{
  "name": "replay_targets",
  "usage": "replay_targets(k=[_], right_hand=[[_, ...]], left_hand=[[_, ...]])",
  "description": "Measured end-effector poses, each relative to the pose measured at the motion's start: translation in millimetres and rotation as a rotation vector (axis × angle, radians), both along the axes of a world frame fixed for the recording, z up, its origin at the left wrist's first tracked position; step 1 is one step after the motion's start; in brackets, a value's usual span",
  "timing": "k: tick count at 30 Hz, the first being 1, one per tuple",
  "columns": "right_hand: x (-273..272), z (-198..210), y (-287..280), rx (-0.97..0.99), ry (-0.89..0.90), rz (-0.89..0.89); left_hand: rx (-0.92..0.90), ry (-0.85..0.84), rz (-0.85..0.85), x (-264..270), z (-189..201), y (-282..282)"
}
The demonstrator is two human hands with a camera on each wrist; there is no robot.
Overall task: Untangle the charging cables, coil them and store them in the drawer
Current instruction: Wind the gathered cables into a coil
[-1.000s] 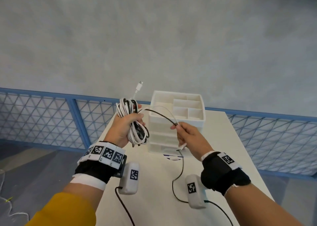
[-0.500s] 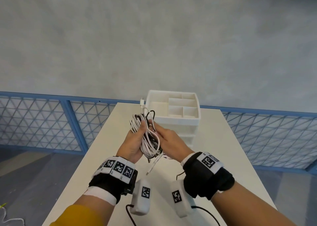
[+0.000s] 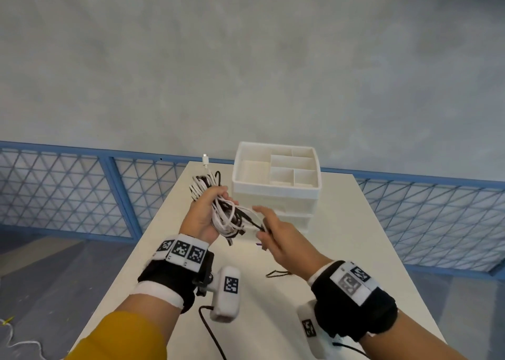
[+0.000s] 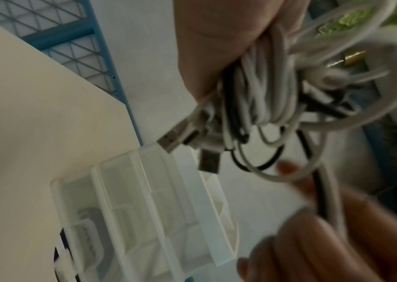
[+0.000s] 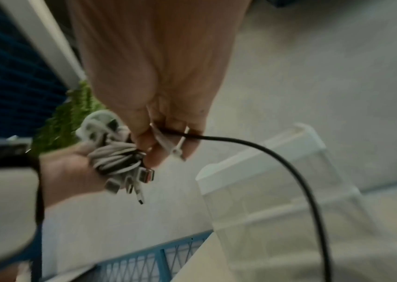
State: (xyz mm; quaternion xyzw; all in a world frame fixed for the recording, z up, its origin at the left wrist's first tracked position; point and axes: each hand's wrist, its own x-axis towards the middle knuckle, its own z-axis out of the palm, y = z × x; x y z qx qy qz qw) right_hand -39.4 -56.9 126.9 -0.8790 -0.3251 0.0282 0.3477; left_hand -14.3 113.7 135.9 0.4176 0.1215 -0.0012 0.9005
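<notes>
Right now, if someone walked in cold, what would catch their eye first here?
First, the bundle of white and black cables gripped in the left hand, held above the white table. Next, the right hand pinching a black cable that leads out of the bundle. Behind both stands a white drawer organizer, its compartmented top open.

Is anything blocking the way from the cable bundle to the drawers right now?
Nothing lies between them, but the drawers of the white drawer unit look shut. The left hand grips the cable bundle and the right hand pinches a black cable, so neither is free.
</notes>
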Motion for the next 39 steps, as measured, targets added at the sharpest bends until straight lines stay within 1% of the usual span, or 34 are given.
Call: replay_targets(k=[3,5,6,8,9,11,12,14,15,17,19,22,23,25,28,31,32,35,37,39], right_hand=[[10,3,-19,0.121,0.280,0.060],[15,16,-29,0.153,0.394,0.086],[17,23,-33,0.160,0.431,0.108],[21,36,-40,0.090,0.455,0.146],[24,42,-41,0.003,0.434,0.145],[29,51,-37,-0.180,0.345,0.116],[31,55,-33,-0.245,0.292,0.094],[28,59,-20,-0.325,0.186,0.049],[25,60,-13,-0.336,0.147,0.033],[20,58,-3,-0.305,0.128,-0.004],[19,54,1,-0.251,0.133,-0.047],[19,54,0,-0.193,0.137,-0.067],[20,57,-3,-0.149,0.164,-0.066],[24,61,-14,-0.010,0.288,-0.043],[26,54,-36,0.201,0.483,0.005],[24,34,-42,0.379,0.595,-0.085],[23,28,-39,0.379,0.593,-0.118],[20,27,-26,0.244,0.450,-0.144],[19,34,-17,0.249,0.380,-0.148],[19,39,-8,0.291,0.362,-0.122]], left_hand=[[-0.057,-0.076,-0.086,0,3,8],[-0.056,-0.125,-0.198,-2,8,12],[-0.045,-0.141,-0.282,-3,11,15],[0.033,-0.133,-0.480,-6,13,19],[0.105,-0.119,-0.566,-6,12,20],[0.298,-0.086,-0.690,-11,11,13],[0.392,-0.070,-0.714,-15,10,7],[0.507,-0.081,-0.669,-22,11,-8],[0.517,-0.104,-0.631,-25,11,-15],[0.475,-0.139,-0.590,-28,7,-23],[0.441,-0.140,-0.583,-30,4,-28],[0.463,-0.123,-0.574,-31,4,-28],[0.484,-0.126,-0.564,-31,6,-27],[0.514,-0.144,-0.519,-28,10,-24],[0.486,-0.155,-0.392,-22,12,-9],[0.408,-0.151,-0.312,-16,9,2],[0.411,-0.149,-0.300,-16,7,1],[0.448,-0.132,-0.289,-19,2,-5],[0.481,-0.122,-0.300,-21,-3,-9],[0.492,-0.118,-0.320,-23,-8,-12]])
